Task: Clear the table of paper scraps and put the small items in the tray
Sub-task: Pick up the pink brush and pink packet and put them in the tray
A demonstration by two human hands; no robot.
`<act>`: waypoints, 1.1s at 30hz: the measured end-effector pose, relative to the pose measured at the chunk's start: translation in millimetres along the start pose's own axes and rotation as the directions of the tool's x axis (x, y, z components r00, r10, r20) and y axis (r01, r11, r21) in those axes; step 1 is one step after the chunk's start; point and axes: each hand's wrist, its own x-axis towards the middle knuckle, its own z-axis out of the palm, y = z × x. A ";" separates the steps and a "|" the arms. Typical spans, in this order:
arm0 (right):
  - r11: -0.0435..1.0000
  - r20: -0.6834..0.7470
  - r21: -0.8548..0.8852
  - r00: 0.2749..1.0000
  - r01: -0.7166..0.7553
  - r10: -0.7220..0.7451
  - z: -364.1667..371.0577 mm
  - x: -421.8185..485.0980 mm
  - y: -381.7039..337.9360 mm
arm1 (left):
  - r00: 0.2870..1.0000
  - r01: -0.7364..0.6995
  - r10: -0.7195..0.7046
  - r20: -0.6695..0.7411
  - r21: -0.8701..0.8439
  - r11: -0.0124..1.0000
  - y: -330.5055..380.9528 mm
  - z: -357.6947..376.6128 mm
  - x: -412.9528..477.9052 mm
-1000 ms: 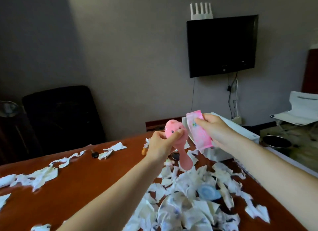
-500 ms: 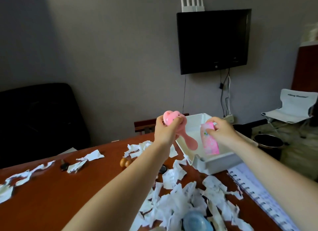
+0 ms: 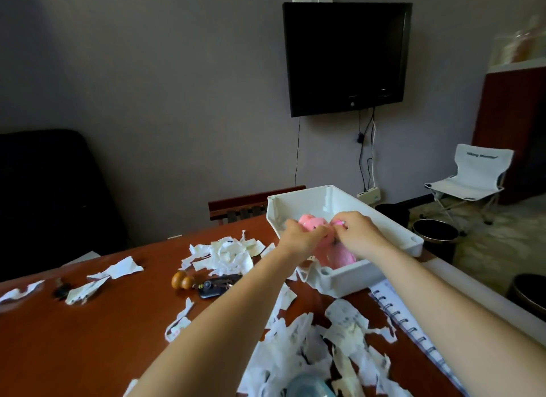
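A white plastic tray (image 3: 348, 275) stands at the far right of the brown table (image 3: 97, 325). Both my hands reach down into it. My left hand (image 3: 301, 237) grips a pink toy (image 3: 310, 222) with a round head, low inside the tray. My right hand (image 3: 356, 232) pinches the top of a pink packet (image 3: 339, 256) lying against the tray's floor. Torn white paper scraps (image 3: 298, 352) cover the table in front of me, with more scraps (image 3: 227, 253) left of the tray.
A small brown wooden gourd (image 3: 180, 280) and a black key fob (image 3: 214, 287) lie left of the tray. A spiral notebook (image 3: 413, 328) lies at the table's right edge. A blue object (image 3: 307, 387) pokes out of the scraps. Dark bins (image 3: 434, 234) stand on the floor.
Both hands have gone from above the table forward and down into the tray, carrying the pink toy and the pink packet. My view has tilted toward the tray.
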 end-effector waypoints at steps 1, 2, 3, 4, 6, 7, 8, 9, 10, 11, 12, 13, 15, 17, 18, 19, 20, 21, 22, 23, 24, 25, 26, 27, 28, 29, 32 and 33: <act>1.000 0.019 -0.016 1.000 -0.007 0.008 -0.1 -0.7 -0.9 | 1.000 0.006 -0.006 0.011 0.030 1.000 0.9 0.6 -0.6; 1.000 0.033 -0.021 0.999 -0.015 0.016 0.0 -0.4 -0.8 | 1.000 0.014 -0.016 0.023 0.057 0.998 2.1 0.3 -1.7; 0.999 0.045 -0.026 0.999 -0.023 0.025 0.2 -0.6 -0.6 | 0.999 0.024 -0.027 0.034 0.086 0.996 3.8 -0.3 -2.9; 0.999 0.052 -0.033 0.998 -0.037 0.039 1.0 0.1 0.5 | 0.998 0.033 -0.039 0.041 0.122 0.992 5.0 -1.1 -3.7; 0.997 0.062 -0.044 0.996 -0.065 0.068 2.7 1.7 2.8 | 0.998 0.052 -0.060 0.034 0.202 0.978 9.8 -4.1 -8.4; 0.996 0.072 -0.050 0.994 -0.079 0.083 2.9 2.1 3.1 | 0.998 0.059 -0.065 0.014 0.254 0.966 12.0 -6.2 -11.4; 0.994 0.086 -0.055 0.992 -0.091 0.096 2.9 2.4 3.3 | 0.998 0.064 -0.067 -0.002 0.304 0.951 13.4 -8.5 -13.6; 0.993 0.101 -0.055 0.989 -0.101 0.106 3.0 2.9 3.0 | 0.997 0.069 -0.071 -0.007 0.333 0.940 15.4 -10.4 -15.7; 0.993 0.115 -0.049 0.987 -0.110 0.115 3.6 4.2 3.3 | 0.998 0.066 -0.069 -0.005 0.359 0.931 16.0 -12.0 -18.2; 0.992 0.129 -0.041 0.984 -0.120 0.125 3.9 5.0 2.8 | 0.998 0.060 -0.065 0.001 0.379 0.923 16.8 -12.2 -21.0; 0.991 0.141 -0.034 0.981 -0.129 0.133 4.2 5.6 1.7 | 0.999 0.045 -0.050 0.001 0.389 0.920 15.1 -11.1 -20.9; 0.989 0.152 -0.028 0.978 -0.142 0.145 4.5 6.6 0.7 | 1.000 0.020 -0.022 -0.001 0.401 0.916 13.3 -9.4 -20.2; 0.983 0.176 -0.009 0.968 -0.181 0.180 4.5 8.3 -1.7 | 0.999 0.011 0.014 -0.047 0.501 0.865 6.0 -6.6 -14.9; 0.977 0.190 0.015 0.959 -0.215 0.208 1.4 6.0 -6.2 | 0.996 0.037 0.020 -0.089 0.591 0.806 -0.5 -6.1 -11.7; 0.975 0.197 0.023 0.957 -0.219 0.211 -0.3 4.8 -7.0 | 0.995 0.048 0.013 -0.096 0.600 0.798 -3.6 -6.7 -9.9; 0.974 0.212 0.024 0.954 -0.224 0.213 -1.6 4.3 -7.1 | 0.995 0.045 0.020 -0.102 0.598 0.800 -5.8 -7.0 -8.0; 0.974 0.234 0.025 0.948 -0.226 0.214 -2.2 3.7 -7.5 | 0.993 0.038 0.034 -0.111 0.594 0.803 -7.7 -7.3 -7.8; 0.973 0.264 0.019 0.940 -0.231 0.218 -2.2 3.7 -7.9 | 0.992 0.022 0.055 -0.111 0.594 0.804 -8.0 -7.2 -9.2; 0.974 0.295 0.009 0.932 -0.225 0.213 -1.4 3.7 -8.5 | 0.993 0.009 0.063 -0.102 0.587 0.809 -10.1 -6.4 -9.7; 0.977 0.325 0.001 0.924 -0.212 0.200 0.0 4.7 -8.9 | 0.994 -0.007 0.066 -0.083 0.570 0.821 -11.9 -5.8 -9.9; 0.982 0.353 -0.007 0.918 -0.189 0.179 0.6 5.0 -9.8 | 0.996 -0.015 0.059 -0.064 0.548 0.836 -13.9 -5.6 -10.0; 0.986 0.382 -0.014 0.910 -0.168 0.161 1.1 5.2 -10.7 | 0.997 -0.028 0.062 -0.047 0.527 0.849 -16.1 -5.9 -10.3; 0.989 0.404 -0.018 0.904 -0.146 0.141 1.1 5.2 -11.2 | 0.997 -0.042 0.070 -0.036 0.505 0.862 -18.5 -6.7 -11.3; 0.991 0.418 -0.017 0.900 -0.130 0.125 1.6 5.7 -11.1 | 0.997 -0.056 0.078 -0.028 0.480 0.875 -21.2 -8.0 -12.1; 0.993 0.429 -0.011 0.896 -0.122 0.115 2.4 6.2 -10.7 | 0.996 -0.064 0.085 -0.025 0.454 0.889 -23.8 -9.0 -13.3; 0.992 0.437 -0.009 0.892 -0.125 0.116 2.8 6.7 -10.4 | 0.996 -0.068 0.085 -0.021 0.429 0.901 -26.0 -9.7 -14.6; 0.987 0.426 -0.053 0.891 -0.150 0.158 3.1 5.9 -10.9 | 0.998 -0.056 0.059 0.003 0.373 0.926 -31.6 -8.8 -16.1; 0.985 0.414 -0.055 0.894 -0.161 0.169 3.4 6.2 -10.6 | 0.999 -0.044 0.042 0.012 0.352 0.935 -32.6 -8.4 -16.2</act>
